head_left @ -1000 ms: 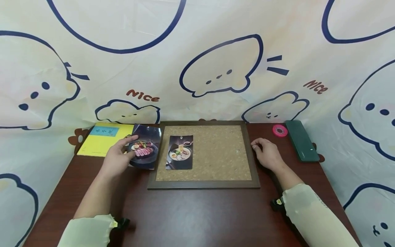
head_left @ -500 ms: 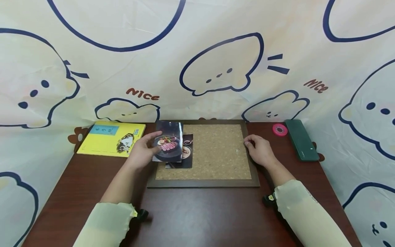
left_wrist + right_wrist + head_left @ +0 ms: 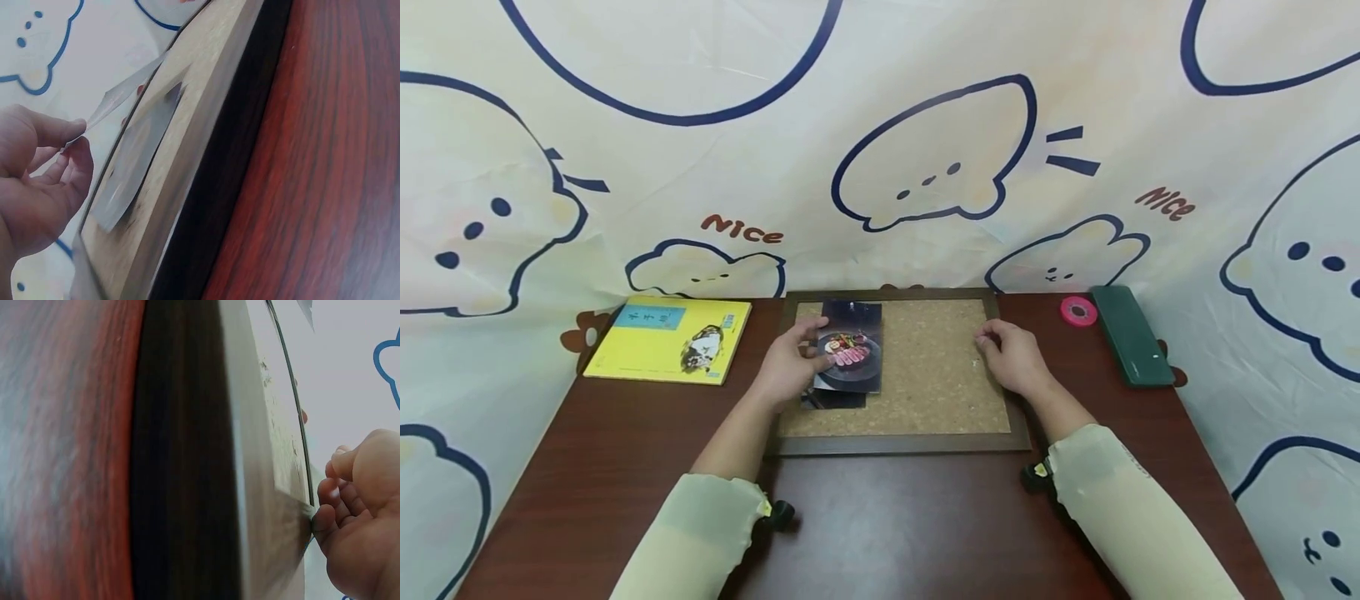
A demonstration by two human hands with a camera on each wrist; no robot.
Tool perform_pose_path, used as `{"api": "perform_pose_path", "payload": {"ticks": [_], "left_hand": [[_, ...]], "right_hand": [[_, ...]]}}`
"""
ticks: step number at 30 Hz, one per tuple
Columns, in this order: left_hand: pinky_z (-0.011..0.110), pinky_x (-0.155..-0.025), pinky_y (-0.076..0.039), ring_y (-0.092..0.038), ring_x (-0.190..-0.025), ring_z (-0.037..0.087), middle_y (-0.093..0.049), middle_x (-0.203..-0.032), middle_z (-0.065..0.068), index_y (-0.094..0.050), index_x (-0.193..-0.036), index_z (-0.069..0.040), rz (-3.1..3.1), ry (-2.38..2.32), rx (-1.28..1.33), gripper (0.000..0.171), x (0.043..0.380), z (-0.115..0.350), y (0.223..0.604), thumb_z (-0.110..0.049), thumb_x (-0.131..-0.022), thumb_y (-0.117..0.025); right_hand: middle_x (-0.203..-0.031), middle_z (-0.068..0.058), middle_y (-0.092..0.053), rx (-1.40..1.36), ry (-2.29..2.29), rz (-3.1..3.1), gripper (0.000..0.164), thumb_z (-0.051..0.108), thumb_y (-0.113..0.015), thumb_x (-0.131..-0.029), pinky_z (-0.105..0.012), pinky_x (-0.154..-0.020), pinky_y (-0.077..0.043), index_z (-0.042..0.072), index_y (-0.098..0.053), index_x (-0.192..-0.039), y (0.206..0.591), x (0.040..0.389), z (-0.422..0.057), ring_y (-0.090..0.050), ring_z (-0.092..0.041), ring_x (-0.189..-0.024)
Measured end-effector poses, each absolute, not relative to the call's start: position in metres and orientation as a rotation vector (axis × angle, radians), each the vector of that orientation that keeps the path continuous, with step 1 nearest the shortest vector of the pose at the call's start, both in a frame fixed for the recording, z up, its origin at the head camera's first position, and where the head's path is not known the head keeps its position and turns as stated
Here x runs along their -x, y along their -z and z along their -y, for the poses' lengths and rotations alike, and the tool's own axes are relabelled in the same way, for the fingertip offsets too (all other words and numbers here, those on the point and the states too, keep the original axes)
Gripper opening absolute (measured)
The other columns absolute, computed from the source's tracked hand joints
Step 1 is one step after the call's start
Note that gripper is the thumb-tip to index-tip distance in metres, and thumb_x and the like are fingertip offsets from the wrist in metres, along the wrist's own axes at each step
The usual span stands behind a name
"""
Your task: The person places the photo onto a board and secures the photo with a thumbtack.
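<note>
Now the left hand pinches a photo mid-frame over the corkboard, right hand loosely curled, gripping nothing.

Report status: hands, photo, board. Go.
Left hand pinches steak photo above cork board, overlapping second photo lying there. Right hand rests on board's right side, holding nothing seen. Nothing blocks the bare cork.

A dark reddish-brown wooden table fills the foreground, its grain glossy under soft, even light. Behind it a cream cloth backdrop hangs as the wall, printed with navy-outlined cartoon blobs with dot faces and 2 "Nice" words in rust lettering, draping down past both table edges.
</note>
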State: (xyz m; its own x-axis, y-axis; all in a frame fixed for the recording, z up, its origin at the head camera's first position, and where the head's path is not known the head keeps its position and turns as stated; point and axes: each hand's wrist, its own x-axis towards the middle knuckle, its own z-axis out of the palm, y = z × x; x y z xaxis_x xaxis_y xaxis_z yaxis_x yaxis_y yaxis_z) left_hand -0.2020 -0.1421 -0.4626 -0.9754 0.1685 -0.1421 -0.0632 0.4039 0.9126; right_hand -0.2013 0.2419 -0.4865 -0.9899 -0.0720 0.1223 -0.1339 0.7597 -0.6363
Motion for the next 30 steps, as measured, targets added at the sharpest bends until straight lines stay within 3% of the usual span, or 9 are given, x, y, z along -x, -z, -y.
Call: {"api": "perform_pose_path", "payload": {"ticks": [9,20,30], "left_hand": [[0.033,-0.075,-0.054,-0.059,-0.105,0.027,-0.057,-0.132,0.016,-0.050,-0.151,-0.009,-2.457,-1.588,-0.188,0.067,0.207,0.113,0.472,0.000,-0.090,-0.075],[0.031,-0.078,-0.052,-0.060,-0.100,0.023,-0.060,-0.132,0.013,-0.052,-0.149,-0.010,-2.453,-1.554,-0.149,0.069,0.204,0.081,0.470,-0.002,-0.087,-0.079],[0.041,-0.089,-0.052,-0.060,-0.106,0.024,-0.060,-0.133,0.012,-0.053,-0.149,-0.010,-2.499,-1.486,-0.204,0.068,0.199,0.057,0.479,-0.007,-0.087,-0.080]], "right_hand": [[-0.104,-0.011,-0.071,-0.216,-1.025,2.858,0.011,0.014,-0.059,-0.105,-0.049,-0.089,-0.051,0.009,-0.068,-0.106,0.484,0.209,-0.226,-0.064,-0.029,-0.096],[-0.106,-0.012,-0.071,-0.219,-1.059,2.845,0.016,0.015,-0.057,-0.106,-0.046,-0.089,-0.052,0.005,-0.069,-0.110,0.482,0.220,-0.205,-0.066,-0.029,-0.098],[-0.106,-0.010,-0.070,-0.224,-1.058,2.863,0.014,0.014,-0.057,-0.106,-0.045,-0.093,-0.052,0.008,-0.068,-0.110,0.481,0.229,-0.187,-0.066,-0.029,-0.104]]}}
